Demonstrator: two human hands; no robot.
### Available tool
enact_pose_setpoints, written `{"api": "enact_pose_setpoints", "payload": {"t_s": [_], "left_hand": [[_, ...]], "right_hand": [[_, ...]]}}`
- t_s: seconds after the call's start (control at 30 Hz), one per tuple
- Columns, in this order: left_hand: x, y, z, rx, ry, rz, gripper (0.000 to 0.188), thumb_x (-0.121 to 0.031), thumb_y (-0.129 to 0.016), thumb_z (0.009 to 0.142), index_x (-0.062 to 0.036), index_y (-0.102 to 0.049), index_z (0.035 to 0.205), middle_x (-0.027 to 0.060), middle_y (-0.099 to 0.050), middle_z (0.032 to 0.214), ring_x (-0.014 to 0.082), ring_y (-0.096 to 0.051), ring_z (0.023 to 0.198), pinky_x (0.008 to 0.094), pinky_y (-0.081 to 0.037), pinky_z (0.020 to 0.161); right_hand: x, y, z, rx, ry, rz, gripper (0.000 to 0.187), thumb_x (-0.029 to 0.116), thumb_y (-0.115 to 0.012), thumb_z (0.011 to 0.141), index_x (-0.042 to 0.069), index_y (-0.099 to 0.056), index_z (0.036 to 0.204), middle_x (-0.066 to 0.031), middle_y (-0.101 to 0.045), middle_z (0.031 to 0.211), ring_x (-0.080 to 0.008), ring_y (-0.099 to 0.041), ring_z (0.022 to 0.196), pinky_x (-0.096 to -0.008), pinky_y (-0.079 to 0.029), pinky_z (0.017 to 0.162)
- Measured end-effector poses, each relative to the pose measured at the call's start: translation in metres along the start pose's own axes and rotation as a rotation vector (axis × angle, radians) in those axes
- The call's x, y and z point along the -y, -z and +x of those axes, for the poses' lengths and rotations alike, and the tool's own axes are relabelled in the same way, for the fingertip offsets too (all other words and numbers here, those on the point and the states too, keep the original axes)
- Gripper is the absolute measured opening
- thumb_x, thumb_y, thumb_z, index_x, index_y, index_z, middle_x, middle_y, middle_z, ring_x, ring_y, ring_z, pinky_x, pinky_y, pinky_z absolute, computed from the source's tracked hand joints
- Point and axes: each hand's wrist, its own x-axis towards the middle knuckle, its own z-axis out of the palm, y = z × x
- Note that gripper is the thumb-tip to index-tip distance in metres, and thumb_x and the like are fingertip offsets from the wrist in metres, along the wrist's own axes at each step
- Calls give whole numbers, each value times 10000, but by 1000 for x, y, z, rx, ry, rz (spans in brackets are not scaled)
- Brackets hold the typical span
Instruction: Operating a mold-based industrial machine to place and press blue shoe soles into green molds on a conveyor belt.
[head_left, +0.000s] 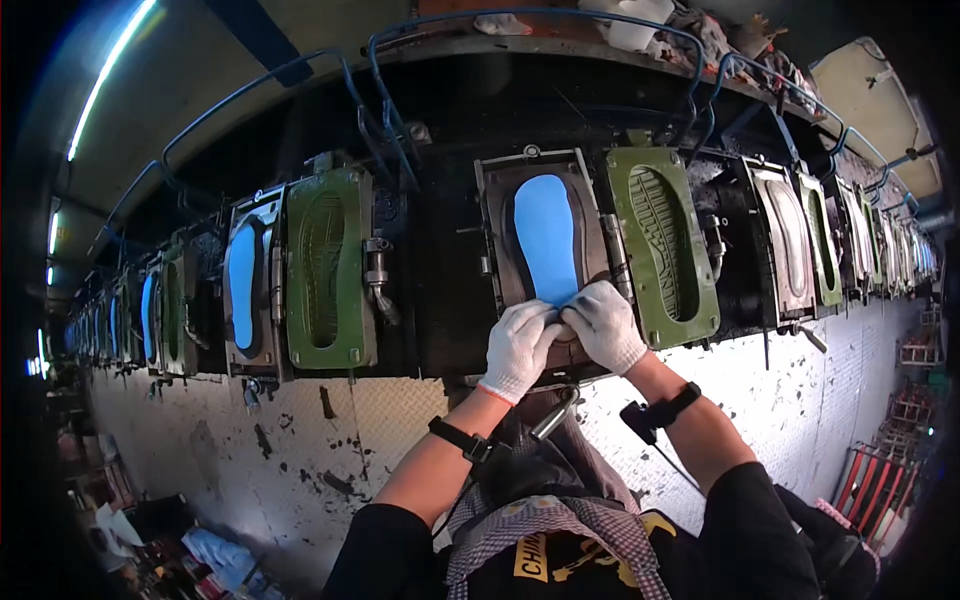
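A blue insole [545,235] lies on the foot-shaped metal form of an open shoe-sole mold [492,215] in front of me. Its heel end, the one nearest me, is pinched by both of my white-gloved hands. My left hand [522,348] closes on the left side of the heel, fingers bent. From the right, my right hand [604,328] grips the same end, the fingertips of both almost touching. The gloves hide the heel's edge. Hinged on the right is the mold's green half [700,290], with a tread-patterned cavity.
More open molds stand in a row on both sides, among them a green half [300,300] beside another blue insole [243,285]. Blue bent-pipe rails [540,14] arch behind them. A metal handle [555,418] juts toward me. Below runs a worn tread-plate floor [400,400].
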Motion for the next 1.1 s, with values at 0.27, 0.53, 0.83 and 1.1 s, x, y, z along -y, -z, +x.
{"api": "enact_pose_setpoints", "payload": {"t_s": [0.27,0.53,0.83,1.1], "left_hand": [[-6,-1,-1,106,-224,229,402,-243,-792,807,-27,-671,1124,150,-608,1272,344,-566,1235,438,-511,987],[7,-4,-6,177,-187,197,391,-170,-743,828,-33,-692,1190,128,-638,1285,325,-586,1235,427,-512,1003],[13,-3,-7,116,-230,139,360,-145,-764,805,-35,-694,1141,125,-648,1270,320,-601,1206,415,-531,974],[8,23,68,655,-631,278,330,-298,-760,774,-63,-710,999,94,-603,1303,307,-454,1379,502,-342,1172]], "right_hand": [[60,59,59,68,47,-92,373,195,-740,850,13,-647,1163,-191,-609,1238,-385,-585,1152,-470,-492,994],[11,-51,177,-29,-237,-549,636,410,-583,936,-12,-523,1408,-220,-508,1453,-399,-412,1408,-479,-307,1188],[4,-42,186,57,-187,-535,495,465,-593,924,21,-653,1134,-163,-616,1164,-344,-574,1145,-458,-471,991],[-6,4,144,-172,-295,354,600,375,-625,950,-17,-526,1393,-213,-569,1361,-348,-524,1315,-409,-399,1119]]}}
